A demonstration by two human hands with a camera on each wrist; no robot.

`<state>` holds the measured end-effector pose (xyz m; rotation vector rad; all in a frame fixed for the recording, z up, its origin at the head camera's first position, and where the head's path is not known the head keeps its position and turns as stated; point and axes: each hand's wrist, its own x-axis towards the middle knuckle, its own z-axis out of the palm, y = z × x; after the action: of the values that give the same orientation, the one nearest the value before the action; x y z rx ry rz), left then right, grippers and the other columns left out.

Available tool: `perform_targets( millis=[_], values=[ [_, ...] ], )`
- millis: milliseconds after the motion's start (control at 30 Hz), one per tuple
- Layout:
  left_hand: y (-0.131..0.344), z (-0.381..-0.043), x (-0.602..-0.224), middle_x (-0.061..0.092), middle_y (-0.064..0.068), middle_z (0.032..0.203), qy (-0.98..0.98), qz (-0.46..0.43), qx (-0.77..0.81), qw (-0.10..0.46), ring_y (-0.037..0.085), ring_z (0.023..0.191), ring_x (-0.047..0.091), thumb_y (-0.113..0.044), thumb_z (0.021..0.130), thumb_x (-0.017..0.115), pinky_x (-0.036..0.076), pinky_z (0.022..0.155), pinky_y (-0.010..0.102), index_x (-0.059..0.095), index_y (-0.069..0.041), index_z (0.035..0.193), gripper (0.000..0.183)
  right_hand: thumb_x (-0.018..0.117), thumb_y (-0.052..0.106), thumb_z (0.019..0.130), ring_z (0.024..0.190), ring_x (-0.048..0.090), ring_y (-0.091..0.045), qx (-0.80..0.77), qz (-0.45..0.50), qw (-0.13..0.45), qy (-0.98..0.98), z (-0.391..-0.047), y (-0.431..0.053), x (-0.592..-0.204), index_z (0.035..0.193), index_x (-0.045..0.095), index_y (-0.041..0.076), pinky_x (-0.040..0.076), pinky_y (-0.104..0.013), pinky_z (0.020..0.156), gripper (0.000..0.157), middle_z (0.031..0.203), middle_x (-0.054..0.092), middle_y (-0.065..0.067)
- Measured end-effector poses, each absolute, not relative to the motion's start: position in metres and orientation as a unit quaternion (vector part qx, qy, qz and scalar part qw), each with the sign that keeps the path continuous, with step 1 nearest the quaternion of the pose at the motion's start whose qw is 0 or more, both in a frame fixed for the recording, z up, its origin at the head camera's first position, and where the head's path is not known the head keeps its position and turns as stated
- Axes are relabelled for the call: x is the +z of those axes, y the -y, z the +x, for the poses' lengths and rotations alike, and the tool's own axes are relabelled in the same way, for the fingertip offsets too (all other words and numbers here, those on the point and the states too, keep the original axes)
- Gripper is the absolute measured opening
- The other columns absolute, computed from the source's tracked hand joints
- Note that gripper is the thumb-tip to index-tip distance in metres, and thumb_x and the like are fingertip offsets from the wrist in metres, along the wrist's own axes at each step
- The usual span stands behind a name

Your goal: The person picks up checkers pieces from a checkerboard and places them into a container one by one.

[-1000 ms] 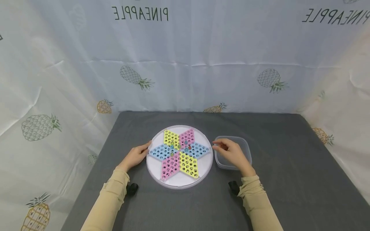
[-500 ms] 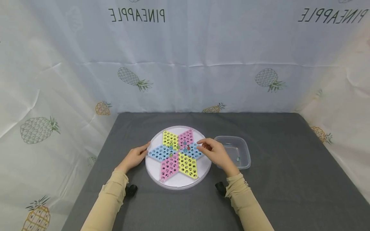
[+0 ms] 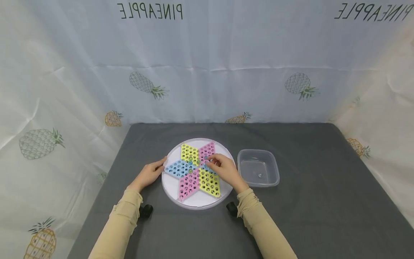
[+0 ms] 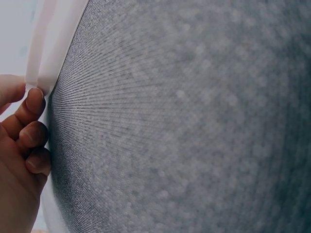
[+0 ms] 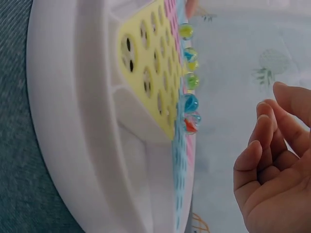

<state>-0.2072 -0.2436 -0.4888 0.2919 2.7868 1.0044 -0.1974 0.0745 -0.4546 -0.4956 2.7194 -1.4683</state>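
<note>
My left hand [image 3: 148,175] grips the left rim of a round white Chinese checkers board [image 3: 173,187], thumb on top and curled fingers below. My right hand [image 3: 226,169] hangs over the board's right side with fingers loosely bent and nothing visible between them. The board bears a star of pink, yellow and blue holed points. Several glass marbles sit near its centre; in the right wrist view a red-and-blue marble [image 5: 192,122] and a blue marble [image 5: 190,103] are nearest. In the head view the right fingertips cover part of this marble group.
A clear plastic box [image 3: 276,166] stands right of the board, with a single marble [image 3: 260,175] inside. Both lie on a dark grey cloth-covered table [image 3: 323,201]. A pineapple-print curtain [image 3: 207,90] hangs behind.
My right hand has moved left from above the plastic box to the marbles near the board's centre. The marble in the box has rolled slightly left. My left hand stays at the rim.
</note>
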Motion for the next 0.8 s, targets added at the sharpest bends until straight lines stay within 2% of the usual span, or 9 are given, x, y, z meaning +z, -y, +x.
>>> perform_targets(
  millis=[267, 500, 800],
  values=[
    [0.243, -0.210, -0.490, 0.043, 0.017, 0.141, -0.938, 0.111, 0.322, 0.067, 0.038, 0.129, 0.042, -0.019, 0.096, 0.048, 0.033, 0.103, 0.054, 0.038, -0.010, 0.142, 0.048, 0.062, 0.029, 0.089, 0.069, 0.049, -0.011, -0.464, -0.101, 0.023, -0.880, -0.207, -0.071, -0.466, 0.105, 0.068, 0.013, 0.040, -0.024, 0.061, 0.023, 0.080, 0.057, 0.000],
    [0.240, -0.213, -0.490, 0.043, 0.017, 0.141, -0.933, 0.107, 0.336, 0.075, 0.037, 0.130, 0.041, -0.022, 0.097, 0.047, 0.033, 0.104, 0.053, 0.038, -0.013, 0.143, 0.048, 0.062, 0.028, 0.088, 0.072, 0.048, -0.013, -0.451, -0.068, 0.019, -0.889, -0.213, -0.072, -0.473, 0.103, 0.067, 0.012, 0.040, -0.026, 0.064, 0.023, 0.082, 0.056, -0.003],
    [0.245, -0.210, -0.491, 0.043, 0.016, 0.141, -0.935, 0.103, 0.330, 0.073, 0.037, 0.130, 0.041, -0.019, 0.096, 0.048, 0.033, 0.104, 0.053, 0.038, -0.012, 0.143, 0.048, 0.062, 0.020, 0.088, 0.070, 0.046, -0.011, -0.426, -0.084, 0.018, -0.901, -0.215, -0.069, -0.484, 0.105, 0.069, 0.008, 0.038, -0.022, 0.062, 0.021, 0.081, 0.053, -0.003]
  ],
)
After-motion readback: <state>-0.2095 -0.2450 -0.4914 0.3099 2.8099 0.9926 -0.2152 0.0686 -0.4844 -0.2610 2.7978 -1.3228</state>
